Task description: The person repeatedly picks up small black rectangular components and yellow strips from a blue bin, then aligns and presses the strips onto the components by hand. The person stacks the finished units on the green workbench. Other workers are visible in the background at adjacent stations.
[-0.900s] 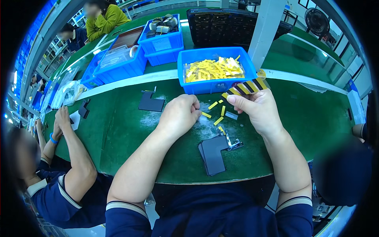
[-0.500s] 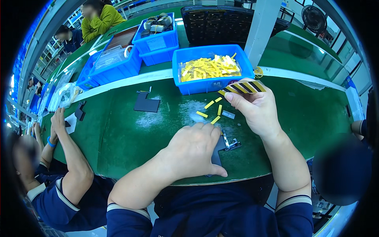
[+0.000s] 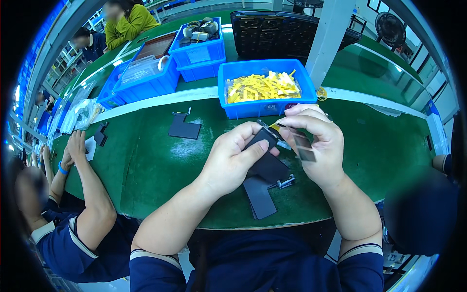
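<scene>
My left hand (image 3: 221,160) grips a flat black L-shaped part (image 3: 272,166), its thumb on the top face. The part's upper end, with a small silvery piece, points toward my right hand (image 3: 323,153). That hand is closed on a striped backing strip (image 3: 304,148), blurred by motion, which hangs below its fingers. A small yellow tape piece (image 3: 276,126) shows between my right fingertips and the part's upper end; whether it touches the part I cannot tell. Beneath my hands, similar black L-shaped parts (image 3: 261,198) lie stacked on the green table, a metallic connector (image 3: 286,182) at their side.
A blue bin (image 3: 245,111) of yellow strips stands beyond my hands. Another black part (image 3: 185,129) lies to its left. More blue bins (image 3: 146,82) stand at the far left. A co-worker's hands (image 3: 75,146) are at the left; a white post (image 3: 328,44) rises behind.
My left hand has lifted a black part off the table and moved up and away from me. My right hand has turned the strip downward and come close to the part.
</scene>
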`<act>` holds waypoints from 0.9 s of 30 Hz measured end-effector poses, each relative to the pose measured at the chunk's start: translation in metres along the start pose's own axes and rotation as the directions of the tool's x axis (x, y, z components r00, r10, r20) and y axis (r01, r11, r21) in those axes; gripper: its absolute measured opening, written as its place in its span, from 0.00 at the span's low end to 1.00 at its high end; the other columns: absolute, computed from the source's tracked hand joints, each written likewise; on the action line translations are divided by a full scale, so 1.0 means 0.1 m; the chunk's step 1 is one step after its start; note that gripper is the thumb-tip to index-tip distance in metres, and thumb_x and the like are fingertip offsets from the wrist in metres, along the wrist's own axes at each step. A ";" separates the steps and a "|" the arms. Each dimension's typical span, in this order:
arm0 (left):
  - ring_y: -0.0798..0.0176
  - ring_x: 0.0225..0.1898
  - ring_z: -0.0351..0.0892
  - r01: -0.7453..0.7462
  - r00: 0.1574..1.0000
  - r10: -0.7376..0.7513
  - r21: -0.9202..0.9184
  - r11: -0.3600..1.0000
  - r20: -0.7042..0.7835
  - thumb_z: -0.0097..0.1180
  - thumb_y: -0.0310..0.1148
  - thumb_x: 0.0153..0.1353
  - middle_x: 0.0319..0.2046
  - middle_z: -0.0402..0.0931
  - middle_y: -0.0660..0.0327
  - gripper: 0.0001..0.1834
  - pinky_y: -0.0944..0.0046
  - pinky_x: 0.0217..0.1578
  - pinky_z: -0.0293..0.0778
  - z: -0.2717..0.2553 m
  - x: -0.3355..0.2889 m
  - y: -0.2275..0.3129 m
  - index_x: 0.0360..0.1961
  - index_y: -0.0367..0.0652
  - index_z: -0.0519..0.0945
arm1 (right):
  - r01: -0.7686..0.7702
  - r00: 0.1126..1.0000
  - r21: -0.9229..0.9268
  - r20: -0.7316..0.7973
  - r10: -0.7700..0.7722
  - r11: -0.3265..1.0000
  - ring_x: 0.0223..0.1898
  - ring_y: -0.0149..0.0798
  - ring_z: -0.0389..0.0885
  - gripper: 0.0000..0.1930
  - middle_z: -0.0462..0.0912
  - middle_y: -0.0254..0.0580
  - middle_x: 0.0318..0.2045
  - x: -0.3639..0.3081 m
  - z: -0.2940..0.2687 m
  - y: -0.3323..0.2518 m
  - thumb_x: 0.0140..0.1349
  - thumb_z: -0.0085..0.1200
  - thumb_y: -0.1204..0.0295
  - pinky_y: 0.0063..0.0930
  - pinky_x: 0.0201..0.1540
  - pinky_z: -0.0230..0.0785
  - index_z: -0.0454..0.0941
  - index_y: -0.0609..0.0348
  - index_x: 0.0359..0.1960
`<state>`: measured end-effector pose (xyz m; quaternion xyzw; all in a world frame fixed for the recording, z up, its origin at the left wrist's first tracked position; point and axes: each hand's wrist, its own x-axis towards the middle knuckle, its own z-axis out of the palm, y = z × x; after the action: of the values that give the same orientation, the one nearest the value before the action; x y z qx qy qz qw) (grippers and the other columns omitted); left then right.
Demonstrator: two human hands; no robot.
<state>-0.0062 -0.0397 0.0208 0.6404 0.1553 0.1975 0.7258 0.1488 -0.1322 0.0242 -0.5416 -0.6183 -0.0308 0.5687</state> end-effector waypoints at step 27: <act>0.65 0.43 0.77 -0.020 0.999 0.027 -0.185 0.982 0.034 0.48 0.22 0.61 0.40 0.76 0.56 0.10 0.65 0.45 0.74 0.06 0.01 -0.08 0.44 0.38 0.68 | -0.232 0.972 0.122 0.047 0.228 0.965 0.24 0.30 0.79 0.06 0.80 0.42 0.26 0.01 -0.04 -0.09 0.51 0.55 0.83 0.19 0.24 0.71 0.81 0.68 0.31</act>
<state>-0.0016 -0.0452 0.0133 0.5756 0.1153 0.2078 0.7824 0.1452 -0.1379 0.0315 -0.5729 -0.5610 0.0836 0.5917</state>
